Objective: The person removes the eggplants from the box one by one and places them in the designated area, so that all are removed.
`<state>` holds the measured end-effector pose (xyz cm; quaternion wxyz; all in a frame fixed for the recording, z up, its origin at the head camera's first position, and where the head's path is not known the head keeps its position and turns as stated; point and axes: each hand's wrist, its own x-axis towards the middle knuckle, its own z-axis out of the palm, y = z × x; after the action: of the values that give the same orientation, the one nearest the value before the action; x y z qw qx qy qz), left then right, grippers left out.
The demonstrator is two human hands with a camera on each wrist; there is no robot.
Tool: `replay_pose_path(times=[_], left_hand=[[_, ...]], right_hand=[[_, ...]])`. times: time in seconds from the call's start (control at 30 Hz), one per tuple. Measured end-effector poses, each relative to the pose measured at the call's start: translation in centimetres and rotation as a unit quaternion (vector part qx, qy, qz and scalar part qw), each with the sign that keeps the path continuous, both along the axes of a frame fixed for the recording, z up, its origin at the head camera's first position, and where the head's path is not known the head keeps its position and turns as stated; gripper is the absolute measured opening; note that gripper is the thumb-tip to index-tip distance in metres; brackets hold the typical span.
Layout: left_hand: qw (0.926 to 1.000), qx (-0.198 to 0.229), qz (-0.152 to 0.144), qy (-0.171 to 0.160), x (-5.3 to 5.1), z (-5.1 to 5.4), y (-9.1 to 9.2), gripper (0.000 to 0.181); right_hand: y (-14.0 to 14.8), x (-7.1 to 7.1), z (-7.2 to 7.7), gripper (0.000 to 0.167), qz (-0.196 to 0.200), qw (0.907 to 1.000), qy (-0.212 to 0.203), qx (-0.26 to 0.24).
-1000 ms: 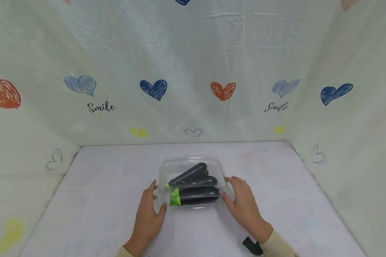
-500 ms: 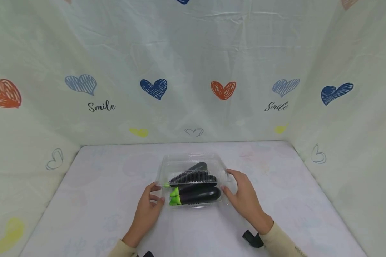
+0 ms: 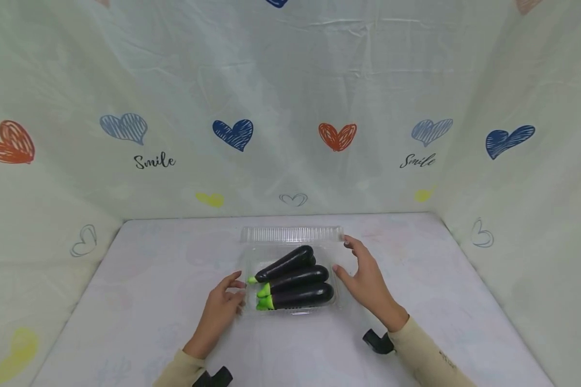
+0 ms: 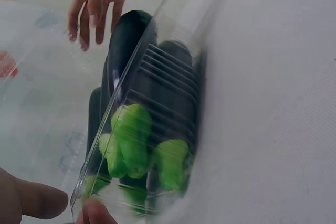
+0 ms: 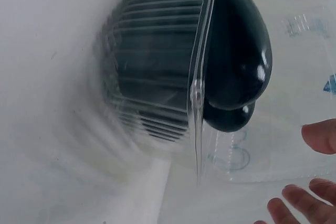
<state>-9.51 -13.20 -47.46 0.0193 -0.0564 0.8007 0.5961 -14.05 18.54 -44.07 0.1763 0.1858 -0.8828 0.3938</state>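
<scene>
on the table we see the left hand at the left edge of the clear tray, thumb and finger pinching its rim. in the tray lie eggplants, green stem ends pointing to its left edge, dark rounded ends to its right; the near two lie mostly crosswise, the farthest slants toward its far right corner. beyond the tray is its open lid. right of it, the right hand spreads wide; we cannot tell whether it touches the lid.
</scene>
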Motion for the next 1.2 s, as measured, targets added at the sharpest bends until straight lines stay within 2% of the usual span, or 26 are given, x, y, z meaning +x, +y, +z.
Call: replay_pose_path(times=[0.33,0.47,0.67,1.2], left_hand=[[0.9971,0.056,0.007,-0.05,-0.6,0.1,-0.2,0.043],[0.9963,0.065,0.006,-0.056,-0.7,0.1,-0.2,0.043],[0.9957,0.068,0.009,-0.062,-0.5,0.2,-0.2,0.044],[0.9948,0.067,0.013,-0.076,0.1,0.2,-0.2,0.045]], right_hand=[[0.5,-2.2,-0.4,0.079,0.023,0.9996,0.007,-0.012],[0.5,-2.9,-0.6,0.082,0.038,0.999,0.004,-0.025],[0.6,-3.8,-0.9,0.086,0.061,0.9968,-0.022,-0.047],[0.8,-4.8,-1.4,0.091,0.072,0.9931,-0.085,-0.035]])
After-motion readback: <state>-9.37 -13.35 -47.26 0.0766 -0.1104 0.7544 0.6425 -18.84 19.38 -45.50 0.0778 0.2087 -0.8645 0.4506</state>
